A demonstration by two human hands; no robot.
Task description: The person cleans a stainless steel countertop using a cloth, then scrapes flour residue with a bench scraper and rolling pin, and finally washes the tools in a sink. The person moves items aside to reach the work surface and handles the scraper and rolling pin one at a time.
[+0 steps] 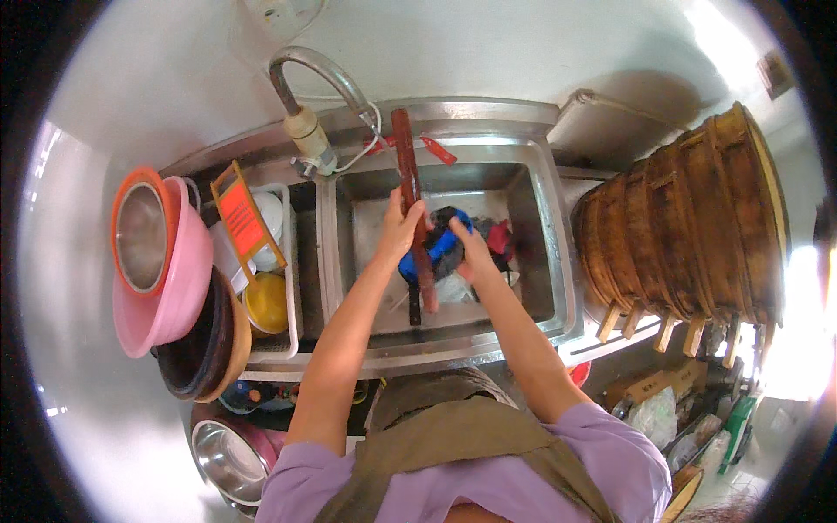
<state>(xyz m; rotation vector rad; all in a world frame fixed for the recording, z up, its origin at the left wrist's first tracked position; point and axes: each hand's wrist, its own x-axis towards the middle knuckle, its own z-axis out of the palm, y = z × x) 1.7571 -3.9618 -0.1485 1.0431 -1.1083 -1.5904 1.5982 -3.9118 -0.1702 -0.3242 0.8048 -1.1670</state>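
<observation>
My left hand grips a long dark-red wooden rod, which stands slantwise across the steel sink. Just right of the rod, my right hand holds a blue and black item whose kind I cannot tell; part of it lies behind the rod. A dark strap or strip hangs below it. On the sink floor lie dark and crimson cloth-like things and a whitish, clear heap. The curved metal faucet arches over the sink's back left, its outlet near the rod's upper part.
Left of the sink, a white basket holds bowls and a wood-framed orange piece. Beside it, pink and dark basins lean together. Large bamboo steamers stand at right. A red-handled tool lies on the back rim.
</observation>
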